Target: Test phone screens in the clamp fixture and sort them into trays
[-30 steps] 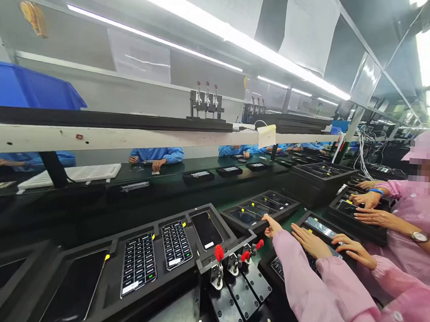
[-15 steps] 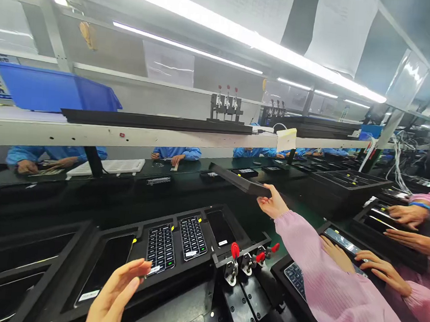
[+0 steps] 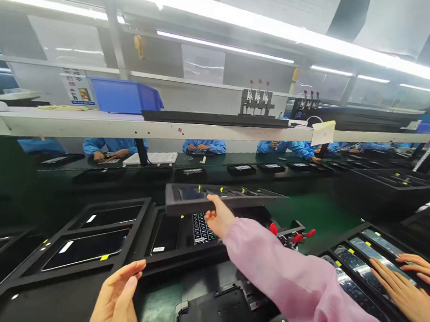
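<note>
My right hand (image 3: 220, 218), in a pink sleeve, grips the near edge of a black foam tray (image 3: 189, 206) and holds it up, slightly tilted. Dark panels with yellow tabs sit in its slots. Below it lies another black tray with a dark screen panel (image 3: 166, 233) and a keypad-patterned panel (image 3: 200, 227), partly hidden by the raised tray and my arm. At the lower left my left hand (image 3: 119, 296) is half curled, thumb apart from the fingers, with nothing in it. It is nearest to the lower tray's front edge.
Left, a black tray holds two dark panels (image 3: 87, 247). A black fixture (image 3: 222, 311) lies in front, and red-tipped clamps (image 3: 298, 238) stand right. A co-worker's hands (image 3: 405, 287) rest over panels at right. Beyond, people in blue work under a shelf (image 3: 210, 130) with a blue bin (image 3: 118, 96).
The view has turned left. My right hand has brought the black foam tray leftward and nearer, over the lower tray. My left hand keeps its half-curled shape.
</note>
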The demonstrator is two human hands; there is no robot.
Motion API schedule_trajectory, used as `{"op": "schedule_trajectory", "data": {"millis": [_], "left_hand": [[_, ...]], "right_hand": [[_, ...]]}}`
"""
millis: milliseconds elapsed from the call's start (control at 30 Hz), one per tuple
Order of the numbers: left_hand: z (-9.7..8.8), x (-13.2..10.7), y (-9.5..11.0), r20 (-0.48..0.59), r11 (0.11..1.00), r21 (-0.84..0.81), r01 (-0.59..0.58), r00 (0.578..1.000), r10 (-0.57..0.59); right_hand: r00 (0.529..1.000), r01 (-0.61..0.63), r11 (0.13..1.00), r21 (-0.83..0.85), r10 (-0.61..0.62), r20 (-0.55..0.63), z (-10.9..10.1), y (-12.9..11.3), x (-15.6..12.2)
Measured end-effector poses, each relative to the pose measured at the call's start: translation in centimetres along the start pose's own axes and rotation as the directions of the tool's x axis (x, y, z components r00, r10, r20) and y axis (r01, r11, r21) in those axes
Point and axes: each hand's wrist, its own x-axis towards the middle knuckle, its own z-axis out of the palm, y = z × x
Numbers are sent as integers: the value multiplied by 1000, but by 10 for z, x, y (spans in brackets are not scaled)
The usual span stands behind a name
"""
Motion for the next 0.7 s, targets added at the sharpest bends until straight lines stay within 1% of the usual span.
{"op": "schedule_trajectory", "data": {"millis": [67, 133, 167, 233, 267, 333, 400, 467, 533, 600, 633, 667, 700], "left_hand": [[-2, -3, 5, -47, 997, -3, -71, 996, 71], [-6, -1, 4, -50, 989, 67, -131, 990, 135], [-8, 2, 1, -33, 980, 125, -153, 987, 159], [-10, 9, -9, 25, 942, 279, -188, 982, 188], [-10, 14, -15, 53, 903, 374, -212, 977, 207], [-4, 24, -25, 95, 790, 551, -267, 961, 258], [7, 35, -33, 125, 685, 658, -314, 942, 313], [19, 47, -39, 156, 640, 685, -348, 928, 338], [29, 59, -44, 192, 616, 698, -366, 924, 331], [34, 71, -50, 223, 583, 723, -370, 924, 310], [36, 76, -54, 238, 565, 738, -368, 926, 293], [37, 80, -57, 253, 545, 754, -366, 928, 272], [39, 83, -60, 271, 523, 771, -364, 930, 248]], "right_hand": [[998, -68, 997, -18, 68, -17, 6, 45, 1], [992, -128, 991, -47, 127, -22, 5, 80, 0], [989, -147, 987, -67, 146, -17, 2, 92, 0], [986, -167, 978, -122, 169, 6, -5, 106, -1], [982, -180, 971, -159, 186, 25, -9, 109, -1], [967, -224, 942, -250, 247, 67, -16, 109, -1], [944, -266, 904, -335, 315, 100, -19, 110, 0], [935, -269, 881, -388, 336, 116, -19, 113, 0], [938, -242, 872, -426, 322, 128, -18, 118, -2], [923, -236, 839, -490, 351, 157, -20, 118, -6], [897, -260, 809, -527, 405, 179, -22, 114, -10], [857, -272, 765, -584, 468, 215, -25, 105, -14], [819, -231, 710, -666, 511, 261, -28, 92, -18]]}}
